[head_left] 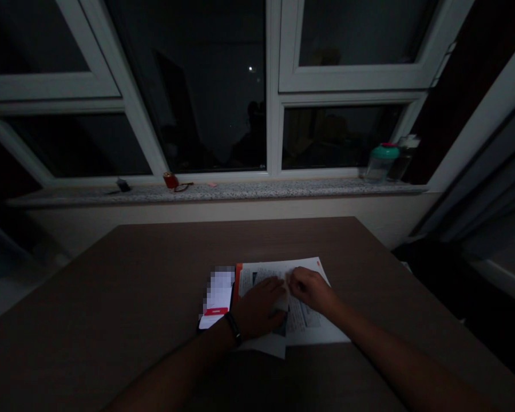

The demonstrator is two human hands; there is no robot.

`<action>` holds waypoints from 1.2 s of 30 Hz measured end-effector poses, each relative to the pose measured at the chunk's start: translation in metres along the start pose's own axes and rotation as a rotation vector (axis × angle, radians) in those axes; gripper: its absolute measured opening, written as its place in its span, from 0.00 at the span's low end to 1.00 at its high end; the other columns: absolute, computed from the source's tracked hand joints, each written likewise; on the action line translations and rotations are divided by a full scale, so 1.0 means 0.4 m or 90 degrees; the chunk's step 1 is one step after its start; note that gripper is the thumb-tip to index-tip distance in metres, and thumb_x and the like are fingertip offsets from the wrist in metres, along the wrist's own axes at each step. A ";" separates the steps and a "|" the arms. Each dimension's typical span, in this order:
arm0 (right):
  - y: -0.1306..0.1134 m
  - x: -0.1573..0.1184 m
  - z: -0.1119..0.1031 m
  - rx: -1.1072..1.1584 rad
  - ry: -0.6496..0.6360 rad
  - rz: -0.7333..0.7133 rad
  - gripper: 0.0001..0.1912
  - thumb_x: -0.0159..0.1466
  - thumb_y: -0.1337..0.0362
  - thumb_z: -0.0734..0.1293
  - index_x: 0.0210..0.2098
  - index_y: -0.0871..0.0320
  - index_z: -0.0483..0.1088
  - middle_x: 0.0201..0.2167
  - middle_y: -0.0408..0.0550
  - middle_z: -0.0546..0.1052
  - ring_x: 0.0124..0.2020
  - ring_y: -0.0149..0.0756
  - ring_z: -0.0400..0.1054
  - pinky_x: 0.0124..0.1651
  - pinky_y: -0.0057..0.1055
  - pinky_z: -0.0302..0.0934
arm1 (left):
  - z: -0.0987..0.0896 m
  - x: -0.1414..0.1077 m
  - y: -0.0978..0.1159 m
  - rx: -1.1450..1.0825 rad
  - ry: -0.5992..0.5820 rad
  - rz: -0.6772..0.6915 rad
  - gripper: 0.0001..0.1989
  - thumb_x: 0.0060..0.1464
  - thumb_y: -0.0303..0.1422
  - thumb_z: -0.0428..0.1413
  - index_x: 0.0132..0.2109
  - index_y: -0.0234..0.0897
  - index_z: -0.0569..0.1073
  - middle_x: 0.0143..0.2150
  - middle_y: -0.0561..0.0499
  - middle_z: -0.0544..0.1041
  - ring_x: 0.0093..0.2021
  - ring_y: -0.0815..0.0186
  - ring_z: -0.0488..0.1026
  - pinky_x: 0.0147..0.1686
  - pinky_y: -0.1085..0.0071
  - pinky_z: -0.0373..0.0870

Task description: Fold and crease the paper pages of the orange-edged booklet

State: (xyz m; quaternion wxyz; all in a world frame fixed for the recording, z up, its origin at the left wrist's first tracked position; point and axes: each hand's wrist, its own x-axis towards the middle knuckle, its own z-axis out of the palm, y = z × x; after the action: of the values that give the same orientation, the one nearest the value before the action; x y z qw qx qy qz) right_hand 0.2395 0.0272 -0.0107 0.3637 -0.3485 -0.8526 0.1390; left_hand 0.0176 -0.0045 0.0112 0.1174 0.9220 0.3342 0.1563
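An open printed booklet (pixel 337 332) with text and pictures lies on the table in front of me. My left hand (pixel 260 309), wearing a dark wristband (pixel 232 329), rests spread out on its left side. Under that hand, a loose-looking page (pixel 268 346) juts past the booklet's lower edge. My right hand (pixel 311 288) is closed at the upper middle of the booklet, its fingers pinched at the edge of the page; dim light blurs the exact grip. Left of the booklet, close to my left wrist, is a phone (pixel 210 321) with a lit screen.
The brown table (pixel 154 269) ends before a speckled windowsill (pixel 240 190). On the sill stand a green-lidded bottle (pixel 381 163), another clear bottle (pixel 404 157), a small red object (pixel 170 180) and a small dark object (pixel 122 184). A curtain (pixel 484 171) hangs at the right.
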 end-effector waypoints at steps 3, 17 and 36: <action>0.005 -0.004 0.000 -0.017 -0.001 0.011 0.08 0.59 0.74 0.62 0.28 0.56 0.61 0.27 0.43 0.68 0.30 0.33 0.64 0.34 0.27 0.57 | 0.000 0.002 -0.001 0.016 0.016 0.018 0.24 0.56 0.33 0.58 0.58 0.36 0.64 0.62 0.41 0.66 0.63 0.53 0.60 0.61 0.55 0.59; 0.018 0.003 0.001 -0.058 0.065 0.040 0.11 0.56 0.77 0.61 0.24 0.55 0.58 0.24 0.41 0.65 0.27 0.32 0.61 0.31 0.26 0.53 | -0.005 0.012 0.008 0.068 0.025 0.062 0.07 0.57 0.31 0.57 0.43 0.38 0.68 0.45 0.49 0.72 0.48 0.60 0.68 0.49 0.64 0.65; 0.007 -0.002 -0.008 -0.117 0.108 0.116 0.06 0.62 0.71 0.61 0.29 0.56 0.62 0.27 0.44 0.69 0.28 0.34 0.64 0.32 0.27 0.55 | -0.017 0.008 0.019 0.048 0.011 0.036 0.10 0.58 0.32 0.57 0.47 0.39 0.69 0.50 0.47 0.73 0.53 0.57 0.68 0.54 0.60 0.64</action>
State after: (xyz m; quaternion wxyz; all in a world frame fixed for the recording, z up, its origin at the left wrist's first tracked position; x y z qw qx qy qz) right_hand 0.2436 0.0288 -0.0101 0.3867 -0.4665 -0.7930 0.0631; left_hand 0.0219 -0.0074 0.0206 0.0748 0.9335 0.3144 0.1551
